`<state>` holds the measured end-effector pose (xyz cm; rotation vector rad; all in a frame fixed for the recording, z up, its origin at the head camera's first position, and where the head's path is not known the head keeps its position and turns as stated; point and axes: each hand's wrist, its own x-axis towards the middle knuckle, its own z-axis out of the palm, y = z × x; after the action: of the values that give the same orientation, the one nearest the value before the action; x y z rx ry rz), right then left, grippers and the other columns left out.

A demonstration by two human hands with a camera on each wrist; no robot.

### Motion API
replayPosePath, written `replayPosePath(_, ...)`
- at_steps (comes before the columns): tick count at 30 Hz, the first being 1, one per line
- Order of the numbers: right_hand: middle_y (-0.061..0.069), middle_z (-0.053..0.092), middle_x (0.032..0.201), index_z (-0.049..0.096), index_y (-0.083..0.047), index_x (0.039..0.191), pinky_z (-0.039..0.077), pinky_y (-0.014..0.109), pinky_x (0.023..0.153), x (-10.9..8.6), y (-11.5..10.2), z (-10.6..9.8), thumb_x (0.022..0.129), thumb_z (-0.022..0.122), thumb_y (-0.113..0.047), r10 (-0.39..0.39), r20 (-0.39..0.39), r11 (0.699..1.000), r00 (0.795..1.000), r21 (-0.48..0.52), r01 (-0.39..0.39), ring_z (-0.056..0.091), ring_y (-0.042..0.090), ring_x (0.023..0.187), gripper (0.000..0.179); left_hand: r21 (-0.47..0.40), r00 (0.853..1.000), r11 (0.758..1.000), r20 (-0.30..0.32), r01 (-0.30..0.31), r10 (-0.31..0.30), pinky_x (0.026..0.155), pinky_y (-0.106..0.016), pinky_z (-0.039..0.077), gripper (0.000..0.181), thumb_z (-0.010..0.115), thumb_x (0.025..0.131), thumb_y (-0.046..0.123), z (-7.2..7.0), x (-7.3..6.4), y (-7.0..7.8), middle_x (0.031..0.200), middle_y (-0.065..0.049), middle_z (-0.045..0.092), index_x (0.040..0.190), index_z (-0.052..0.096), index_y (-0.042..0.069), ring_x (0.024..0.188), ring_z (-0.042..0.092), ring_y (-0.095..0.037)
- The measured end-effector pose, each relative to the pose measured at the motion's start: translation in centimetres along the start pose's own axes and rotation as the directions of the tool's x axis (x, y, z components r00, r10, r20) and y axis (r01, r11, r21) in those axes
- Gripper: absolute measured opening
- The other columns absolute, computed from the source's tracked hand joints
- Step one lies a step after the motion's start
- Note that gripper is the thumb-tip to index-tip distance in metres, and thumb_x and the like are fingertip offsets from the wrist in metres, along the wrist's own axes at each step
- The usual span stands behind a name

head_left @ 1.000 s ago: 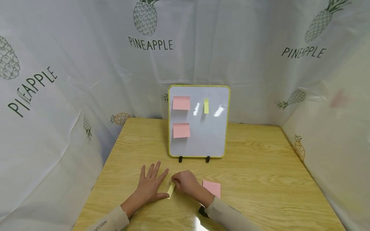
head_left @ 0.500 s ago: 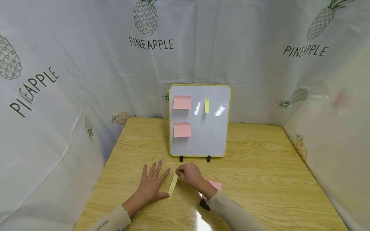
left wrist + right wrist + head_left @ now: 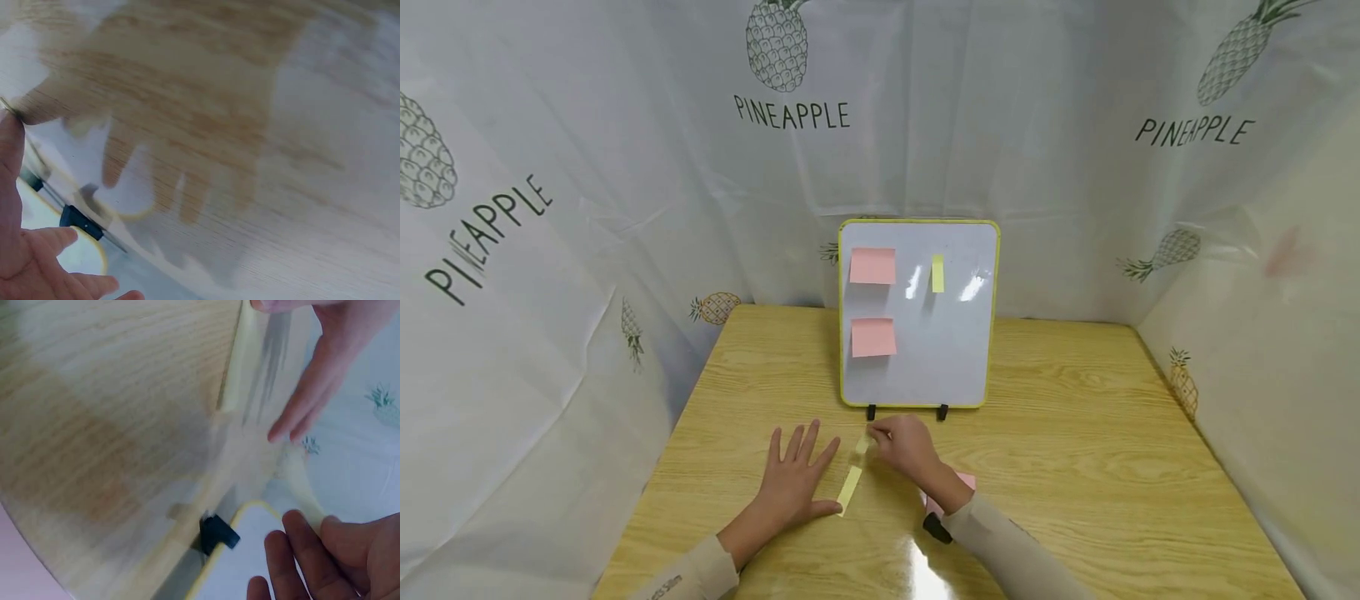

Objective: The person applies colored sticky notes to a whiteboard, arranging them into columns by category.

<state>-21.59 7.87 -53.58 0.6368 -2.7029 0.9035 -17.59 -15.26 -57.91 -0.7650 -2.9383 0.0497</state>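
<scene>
My left hand [image 3: 788, 483] lies on the table with its fingers spread, and the tip of its thumb rests on the lower end of a narrow yellow sticky note pad [image 3: 850, 489]. Just beyond the pad, my right hand [image 3: 912, 450] pinches a yellow sticky note [image 3: 862, 444] between thumb and forefinger. The right wrist view shows that note as a pale blur by the fingertips, apart from the pad [image 3: 236, 369]. In the left wrist view, only part of the left hand [image 3: 31, 256] shows at the edge.
A yellow-framed whiteboard [image 3: 925, 367] stands at the back on black feet. It bears two pink notes on its left and a yellow note [image 3: 937, 274] at upper right. A pink note pad [image 3: 967, 481] and a black object [image 3: 937, 528] are partly hidden by the right arm.
My right hand has moved up and slightly right, drawing the yellow sticky note away from the pad, and a gap now shows between them. My left hand stays in place.
</scene>
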Motion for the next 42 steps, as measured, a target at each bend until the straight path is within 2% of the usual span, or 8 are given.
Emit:
replayPosePath(3, 0.009, 0.078, 0.090, 0.080, -0.005, 0.097, 0.036, 0.017, 0.044, 0.2, 0.3, -0.6, 0.092, 0.069, -0.012, 0.008, -0.048, 0.999, 0.999, 0.050, -0.005, 0.040, 0.000, 0.040, 0.014, -0.018, 1.000, 1.000, 0.015, 0.013, -0.012, 0.113, -0.070, 0.015, 0.101, 0.064, 0.073, 0.078, -0.1, 0.0, 0.0, 0.160, -0.022, 0.025, 0.154, 0.037, 0.023, 0.144, 0.032, -0.043)
replayPosePath(6, 0.009, 0.078, 0.089, 0.080, -0.006, 0.097, 0.039, 0.017, 0.048, 0.5, 0.7, -1.5, 0.091, 0.070, -0.011, -0.040, -0.106, 0.998, 0.994, 0.036, 0.044, 0.053, 0.003, 0.045, 0.013, -0.047, 0.999, 0.999, 0.028, 0.024, -0.023, 0.113, -0.070, 0.014, 0.099, 0.065, 0.074, 0.077, -0.3, 0.0, 0.1, 0.160, -0.022, 0.025, 0.153, 0.039, 0.023, 0.144, 0.031, -0.044)
replayPosePath(8, 0.009, 0.078, 0.090, 0.080, -0.005, 0.098, 0.048, 0.020, 0.053, 0.6, 1.1, -2.2, 0.090, 0.071, -0.008, -0.092, -0.148, 0.996, 0.985, 0.003, 0.093, 0.066, 0.010, 0.058, 0.012, -0.064, 0.999, 0.998, 0.043, 0.027, -0.024, 0.112, -0.071, 0.014, 0.096, 0.065, 0.075, 0.075, -0.4, -0.1, 0.1, 0.160, -0.022, 0.024, 0.152, 0.041, 0.022, 0.144, 0.031, -0.044)
replayPosePath(13, 0.010, 0.077, 0.086, 0.079, -0.004, 0.101, 0.056, 0.030, 0.059, 1.0, 3.1, -4.4, 0.089, 0.070, -0.001, -0.202, -0.265, 0.978, 0.943, -0.108, 0.180, 0.071, 0.017, 0.065, 0.015, -0.124, 0.998, 0.992, 0.069, 0.023, -0.015, 0.111, -0.073, 0.012, 0.090, 0.064, 0.080, 0.071, -0.4, -0.2, 0.1, 0.161, -0.023, 0.022, 0.152, 0.041, 0.022, 0.144, 0.030, -0.044)
replayPosePath(21, 0.010, 0.077, 0.085, 0.078, -0.004, 0.099, 0.053, 0.049, 0.080, 2.0, 6.1, -7.8, 0.087, 0.070, -0.001, -0.330, -0.357, 0.929, 0.874, -0.288, 0.233, 0.072, 0.025, 0.077, 0.015, -0.235, 0.998, 0.970, 0.010, 0.067, -0.067, 0.109, -0.074, 0.009, 0.081, 0.059, 0.088, 0.066, -0.3, 0.2, -0.9, 0.162, -0.024, 0.020, 0.154, 0.037, 0.023, 0.144, 0.029, -0.046)
replayPosePath(28, 0.013, 0.077, 0.090, 0.078, -0.001, 0.099, 0.052, 0.052, 0.082, 3.9, 7.3, -9.8, 0.086, 0.069, 0.003, -0.417, -0.407, 0.888, 0.813, -0.373, 0.269, 0.073, 0.029, 0.081, 0.016, -0.257, 0.986, 0.956, -0.043, 0.142, -0.158, 0.111, -0.072, 0.006, 0.077, 0.052, 0.092, 0.066, -0.3, 0.6, -1.9, 0.163, -0.022, 0.017, 0.155, 0.034, 0.026, 0.146, 0.026, -0.045)
replayPosePath(33, 0.015, 0.077, 0.089, 0.077, 0.000, 0.099, 0.052, 0.055, 0.083, 5.6, 7.6, -10.9, 0.086, 0.069, 0.003, -0.467, -0.446, 0.860, 0.764, -0.432, 0.274, 0.073, 0.031, 0.080, 0.016, -0.288, 0.984, 0.945, -0.043, 0.154, -0.174, 0.111, -0.073, 0.006, 0.076, 0.054, 0.092, 0.064, -0.6, 0.5, -2.1, 0.163, -0.023, 0.016, 0.155, 0.036, 0.025, 0.145, 0.027, -0.046)
replayPosePath(42, 0.014, 0.077, 0.091, 0.078, 0.000, 0.100, 0.053, 0.050, 0.081, 7.8, 8.2, -11.6, 0.087, 0.068, 0.002, -0.493, -0.486, 0.846, 0.722, -0.460, 0.268, 0.072, 0.032, 0.081, 0.016, -0.272, 0.984, 0.949, -0.035, 0.161, -0.177, 0.110, -0.074, 0.010, 0.073, 0.053, 0.093, 0.061, -0.5, 0.3, -1.9, 0.161, -0.025, 0.020, 0.153, 0.038, 0.022, 0.145, 0.028, -0.045)
